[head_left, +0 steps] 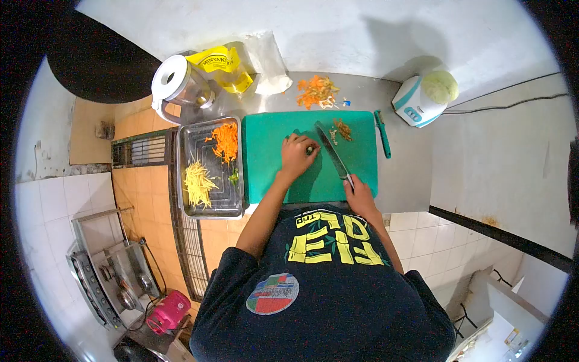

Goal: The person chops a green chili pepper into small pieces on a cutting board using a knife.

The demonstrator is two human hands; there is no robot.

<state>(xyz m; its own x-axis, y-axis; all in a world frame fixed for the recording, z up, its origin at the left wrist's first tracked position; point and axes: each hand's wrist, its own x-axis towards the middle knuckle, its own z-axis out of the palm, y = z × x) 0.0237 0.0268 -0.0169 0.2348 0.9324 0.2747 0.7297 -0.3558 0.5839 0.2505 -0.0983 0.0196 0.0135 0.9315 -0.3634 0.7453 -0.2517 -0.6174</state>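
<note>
My right hand is closed round the handle of a kitchen knife, whose long blade points away across the green cutting board. To the left of the blade, my left hand rests on the board with its fingers curled in. A small dark and pale piece shows at those fingertips, too small to name. Just right of the knife tip lies a little heap of brownish chopped bits, with paler crumbs beside it.
Left of the board, a metal tray holds orange shreds, pale yellow strips and green bits. Behind stand a blender jug, a yellow pouch and a peelings pile. A green-handled peeler and blender base sit right.
</note>
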